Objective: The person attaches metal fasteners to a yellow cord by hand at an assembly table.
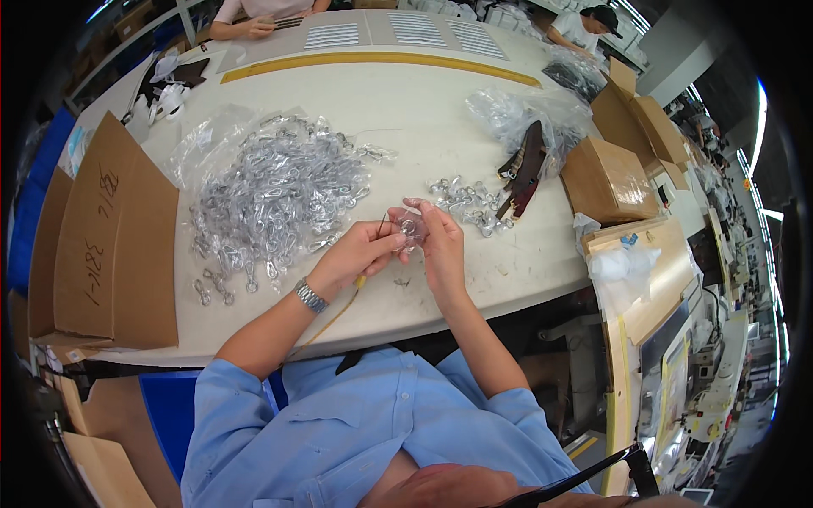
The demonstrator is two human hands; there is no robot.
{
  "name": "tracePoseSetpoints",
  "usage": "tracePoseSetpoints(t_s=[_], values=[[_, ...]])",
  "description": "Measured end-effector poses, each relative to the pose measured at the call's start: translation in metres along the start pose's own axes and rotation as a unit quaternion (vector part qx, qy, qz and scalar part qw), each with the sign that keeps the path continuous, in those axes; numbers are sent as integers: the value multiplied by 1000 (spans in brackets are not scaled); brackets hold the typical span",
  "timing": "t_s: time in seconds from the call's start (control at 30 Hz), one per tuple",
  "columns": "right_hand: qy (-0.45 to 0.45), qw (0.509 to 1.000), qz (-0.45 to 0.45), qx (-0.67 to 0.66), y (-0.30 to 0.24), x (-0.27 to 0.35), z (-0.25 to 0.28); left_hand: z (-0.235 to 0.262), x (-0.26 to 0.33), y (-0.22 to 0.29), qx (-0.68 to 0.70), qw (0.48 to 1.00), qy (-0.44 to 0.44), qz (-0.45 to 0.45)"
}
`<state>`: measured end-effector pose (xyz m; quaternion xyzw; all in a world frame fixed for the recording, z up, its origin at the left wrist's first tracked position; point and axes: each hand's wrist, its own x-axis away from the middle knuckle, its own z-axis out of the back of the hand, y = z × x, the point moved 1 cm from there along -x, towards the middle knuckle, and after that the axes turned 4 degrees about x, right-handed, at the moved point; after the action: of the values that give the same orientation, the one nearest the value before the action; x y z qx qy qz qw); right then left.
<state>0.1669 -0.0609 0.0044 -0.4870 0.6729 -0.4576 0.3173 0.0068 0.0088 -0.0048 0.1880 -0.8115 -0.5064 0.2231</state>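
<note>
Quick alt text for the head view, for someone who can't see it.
Left hand and right hand hold a small shiny piece over a pale table. A large heap of metal clasps lies left, a smaller cluster right.

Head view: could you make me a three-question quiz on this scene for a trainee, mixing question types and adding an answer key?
1. Multiple choice: which wrist wears the metal-banded watch? A) right B) left C) both

2. True or false: the left hand and the right hand are both at the small clear packet.

3. Fill in the blank: the larger heap of clear-wrapped metal pieces lies to the ____ of the smaller cluster of metal pieces.

Key: 1. B; 2. True; 3. left
</note>
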Motion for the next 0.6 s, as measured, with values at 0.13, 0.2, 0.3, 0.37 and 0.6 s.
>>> tracePoseSetpoints(t_s=[0.13, 0.2, 0.3, 0.37, 0.6], values=[[24, 999, 1, -34, -2, 3, -4, 1, -1, 0, 14, 1000, 7, 8], [32, 999, 2, -44, 1, 2, -5, 5, 1, 0, 14, 1000, 7, 11], [6, 998, -47, 32, 6, 6, 7, 4, 1, 6, 9, 1000, 15, -13], [-40, 994, -61, 77, 11, 9, 16, 2, 4, 12, -29, 999, 31, -11], [17, 998, -56, 9, 2, 10, 21, 7, 5, 13, -85, 996, 20, 24]])
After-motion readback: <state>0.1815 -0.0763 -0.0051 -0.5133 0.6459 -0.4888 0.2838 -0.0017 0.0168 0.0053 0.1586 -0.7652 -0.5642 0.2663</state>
